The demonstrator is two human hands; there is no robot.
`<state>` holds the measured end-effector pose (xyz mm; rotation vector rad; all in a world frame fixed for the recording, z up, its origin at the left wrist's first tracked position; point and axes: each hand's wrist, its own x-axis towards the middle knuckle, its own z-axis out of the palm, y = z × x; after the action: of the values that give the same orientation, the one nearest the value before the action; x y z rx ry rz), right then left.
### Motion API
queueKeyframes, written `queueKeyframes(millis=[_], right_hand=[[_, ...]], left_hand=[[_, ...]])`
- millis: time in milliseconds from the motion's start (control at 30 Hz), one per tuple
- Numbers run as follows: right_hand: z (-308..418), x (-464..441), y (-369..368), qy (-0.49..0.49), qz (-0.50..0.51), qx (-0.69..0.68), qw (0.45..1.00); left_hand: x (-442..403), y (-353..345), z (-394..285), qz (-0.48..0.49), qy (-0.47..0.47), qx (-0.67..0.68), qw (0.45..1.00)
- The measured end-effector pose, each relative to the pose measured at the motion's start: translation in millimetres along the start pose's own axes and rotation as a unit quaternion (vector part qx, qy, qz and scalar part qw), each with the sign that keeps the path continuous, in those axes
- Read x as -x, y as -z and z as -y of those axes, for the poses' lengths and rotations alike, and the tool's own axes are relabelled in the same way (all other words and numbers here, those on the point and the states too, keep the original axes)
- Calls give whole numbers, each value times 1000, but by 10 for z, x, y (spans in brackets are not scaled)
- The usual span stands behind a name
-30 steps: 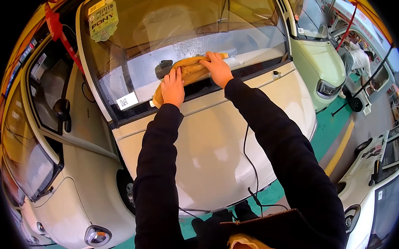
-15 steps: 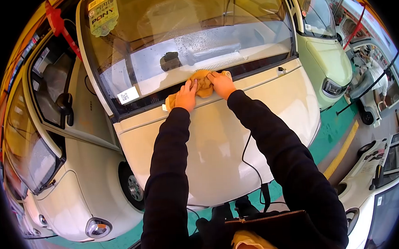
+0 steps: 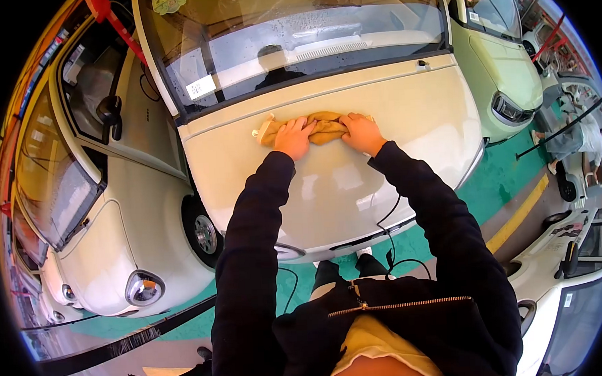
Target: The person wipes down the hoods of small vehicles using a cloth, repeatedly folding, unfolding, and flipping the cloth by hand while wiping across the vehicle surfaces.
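Observation:
A bunched orange-brown cloth (image 3: pixel 326 128) lies on the cream car hood (image 3: pixel 245 133), below the windshield (image 3: pixel 321 32). My left hand (image 3: pixel 294 138) presses on the left part of the cloth, fingers curled over it. Around its right end my right hand (image 3: pixel 364 134) grips the cloth, thumb toward the middle. A folded, paler end with a small white tag sticks out past my left hand. The undersides of both hands and of the cloth are hidden.
Another cream car (image 3: pixel 109 257) stands close on the left, a pale green car (image 3: pixel 501 78) on the right. A black cable (image 3: pixel 385 228) hangs by the front of the hood. At far right, a person (image 3: pixel 581 139) is beside a vehicle.
Both hands have drawn the cloth from the base of the windshield back toward me onto the hood. My view has tilted further down, and the hands are slightly farther apart.

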<state>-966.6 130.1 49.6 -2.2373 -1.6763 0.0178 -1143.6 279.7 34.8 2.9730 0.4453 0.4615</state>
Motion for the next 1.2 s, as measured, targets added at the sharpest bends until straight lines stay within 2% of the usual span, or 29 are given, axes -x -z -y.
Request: queueKeyframes(millis=[133,200,233,267,300,333,367,400,433,467,500,533,600,633,667,700,733,767,800,867,933,967,1000,1033,1067,1133,1200], right_hand=[[83,762,-33,31,-8,-48,998],[139,1080,59,37,24,-78,996],[175,1196,148,-20,114,-161,980],[175,1285,187,-78,205,-237,946],[26,1375,8,-77,206,-393,893],[28,1427,40,-68,217,-395,890],[36,1518,76,-72,194,-463,862],[72,1591,176,-75,171,-528,828],[189,1638,381,-96,210,-525,819],[306,1685,587,-116,249,-519,809],[414,1752,697,-117,242,-603,751],[439,1846,691,-113,242,-643,718],[428,2035,590,-90,248,-714,648],[362,2052,517,-62,252,-743,617],[297,2107,477,-19,257,-711,654],[238,2149,583,-14,288,-687,667],[150,2221,695,-19,319,-663,677],[55,2266,713,-14,326,-659,678],[-36,2303,704,-45,317,-638,700],[-180,2330,712,-75,308,-615,722],[-326,2344,732,-121,364,-548,744],[-559,2341,517,-66,431,-541,719],[-545,2353,516,-68,435,-540,718],[-479,2382,518,24,355,-561,747],[-421,2400,534,115,269,-574,765],[-276,2352,697,101,302,-553,770],[-102,2329,693,175,200,-597,757]], left_hand=[[661,34,-563,56,32,31,997],[1015,41,-846,-2,54,48,997],[1144,66,-1012,-63,93,-11,994],[1264,54,-1197,-61,108,-12,992],[1342,36,-1379,-162,246,-12,956],[1415,15,-1548,-258,374,-16,890],[1570,-206,-1676,-259,465,71,844],[1660,-247,-1808,-259,478,62,837],[1749,-265,-1913,-169,536,350,749],[1831,-281,-2003,-70,538,603,585],[1865,-322,-2102,-64,540,626,559],[1876,-378,-2177,-60,539,650,533],[1889,-431,-2251,-62,512,682,519],[1789,-351,-2305,-87,464,772,425],[1688,-267,-2321,-109,401,848,328],[1637,-239,-2383,-159,376,859,309],[1608,-231,-2474,-170,374,859,304],[1573,-213,-2535,-216,366,832,357],[1545,-176,-2584,-256,356,800,410],[1488,19,-2739,-272,351,788,427],[1470,156,-2893,-286,350,776,440],[1478,195,-2952,-256,335,760,495],[1489,252,-3014,-222,320,741,547],[1503,364,-3064,-180,319,731,576],[1539,391,-3089,-179,322,733,572],[1605,454,-3164,-129,291,685,656],[1644,619,-3282,-148,295,682,652]])
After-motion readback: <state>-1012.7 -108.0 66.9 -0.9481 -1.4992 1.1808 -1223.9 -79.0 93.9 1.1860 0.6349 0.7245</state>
